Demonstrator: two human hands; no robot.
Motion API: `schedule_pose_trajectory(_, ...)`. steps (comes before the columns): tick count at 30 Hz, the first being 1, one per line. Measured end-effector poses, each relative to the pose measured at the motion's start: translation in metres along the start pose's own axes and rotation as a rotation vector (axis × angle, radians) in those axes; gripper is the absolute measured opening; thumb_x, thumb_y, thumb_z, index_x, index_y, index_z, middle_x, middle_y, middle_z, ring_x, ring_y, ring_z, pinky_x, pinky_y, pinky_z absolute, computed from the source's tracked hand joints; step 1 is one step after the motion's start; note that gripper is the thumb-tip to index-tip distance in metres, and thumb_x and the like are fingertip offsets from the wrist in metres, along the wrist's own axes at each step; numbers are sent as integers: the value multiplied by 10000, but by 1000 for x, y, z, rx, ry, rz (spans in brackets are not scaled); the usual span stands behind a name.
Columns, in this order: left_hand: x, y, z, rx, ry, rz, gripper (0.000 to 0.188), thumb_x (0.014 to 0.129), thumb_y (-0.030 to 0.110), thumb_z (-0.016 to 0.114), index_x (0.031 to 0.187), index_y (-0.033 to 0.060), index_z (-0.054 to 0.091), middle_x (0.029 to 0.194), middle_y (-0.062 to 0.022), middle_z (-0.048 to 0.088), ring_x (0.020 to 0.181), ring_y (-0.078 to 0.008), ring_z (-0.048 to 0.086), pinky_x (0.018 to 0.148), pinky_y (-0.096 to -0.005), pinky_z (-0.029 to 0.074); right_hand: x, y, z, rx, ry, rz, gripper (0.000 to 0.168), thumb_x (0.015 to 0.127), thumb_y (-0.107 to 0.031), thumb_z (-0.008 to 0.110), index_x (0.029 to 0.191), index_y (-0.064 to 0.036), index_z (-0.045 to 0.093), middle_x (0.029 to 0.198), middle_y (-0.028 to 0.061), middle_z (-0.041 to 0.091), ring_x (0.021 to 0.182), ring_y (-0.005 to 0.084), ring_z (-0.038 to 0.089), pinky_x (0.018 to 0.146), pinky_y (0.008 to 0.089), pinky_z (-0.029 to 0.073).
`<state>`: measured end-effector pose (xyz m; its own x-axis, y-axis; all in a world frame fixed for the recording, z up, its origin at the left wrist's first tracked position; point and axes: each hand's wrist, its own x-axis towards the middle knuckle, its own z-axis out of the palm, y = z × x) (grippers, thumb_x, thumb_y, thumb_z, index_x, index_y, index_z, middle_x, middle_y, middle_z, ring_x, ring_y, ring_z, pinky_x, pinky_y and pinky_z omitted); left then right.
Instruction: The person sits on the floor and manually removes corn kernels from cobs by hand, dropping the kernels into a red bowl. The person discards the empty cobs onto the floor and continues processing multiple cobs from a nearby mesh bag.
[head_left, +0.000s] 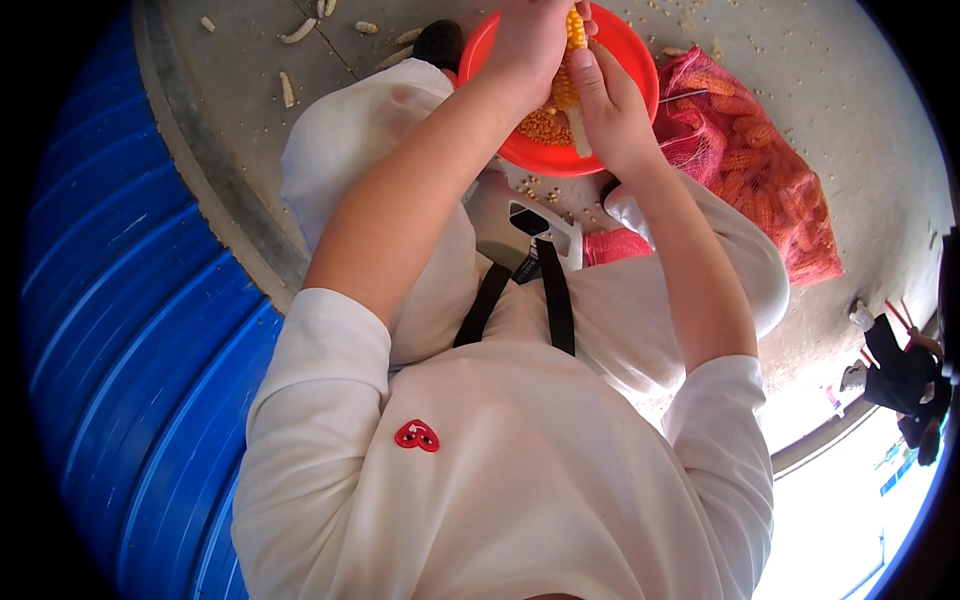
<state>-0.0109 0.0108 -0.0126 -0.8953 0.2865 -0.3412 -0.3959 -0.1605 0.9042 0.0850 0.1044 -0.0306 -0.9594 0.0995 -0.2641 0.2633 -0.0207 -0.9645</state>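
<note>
Both my hands are on one ear of corn (567, 88) above a red plastic basin (637, 56). My left hand (534, 45) wraps around its upper part, and the fingers are partly cut off by the top edge of the view. The thumb of my right hand (616, 109) presses along the ear's side, lower down. Yellow kernels cover most of the ear, while its lower end is a bare, pale cob. Loose orange-yellow kernels (544, 129) lie in the basin under my hands.
A red mesh sack (780, 180) of corn ears lies right of the basin, with a thin metal rod (686, 95) by its mouth. Stripped cobs (287, 90) and kernels dot the concrete floor. A pale plastic object (491, 214) sits between my legs. Blue corrugated metal (135, 322) borders the left. Another person (904, 375) is far right.
</note>
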Motion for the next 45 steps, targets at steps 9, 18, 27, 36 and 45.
schedule_pose_trajectory(9,0,-11,3,1,53,-60,280,936,282,558,740,82,564,696,-50,595,633,-157,558,631,-313,448,-8,9,9,120,20,-4,480,1112,-421,277,1228,-27,524,895,20,593,688,94,564,540,241,467)
schedule_pose_trajectory(18,-1,-9,5,-60,11,-66,279,953,287,546,751,95,566,668,-35,569,612,-138,547,604,-302,442,-7,10,9,228,85,-39,512,1114,-415,281,1131,1,580,865,37,619,719,103,576,593,267,469)
schedule_pose_trajectory(27,-2,6,-2,51,-46,-48,312,960,298,540,740,80,577,682,-32,576,618,-134,541,610,-302,434,-7,-19,-12,244,-73,144,594,1091,-486,324,1372,6,505,1106,86,647,966,173,665,804,312,586)
schedule_pose_trajectory(36,-5,-8,4,50,-23,30,311,956,251,548,717,54,571,686,-45,584,646,-142,552,634,-304,442,-6,1,8,73,82,5,497,1091,-427,375,1137,19,591,832,77,642,741,138,619,613,302,520)
schedule_pose_trajectory(45,-4,-13,7,-5,-20,-8,299,939,224,554,691,57,562,655,-51,581,610,-141,550,600,-297,445,-7,2,13,108,150,2,507,1099,-416,340,1044,17,599,765,58,615,644,126,572,587,288,466)
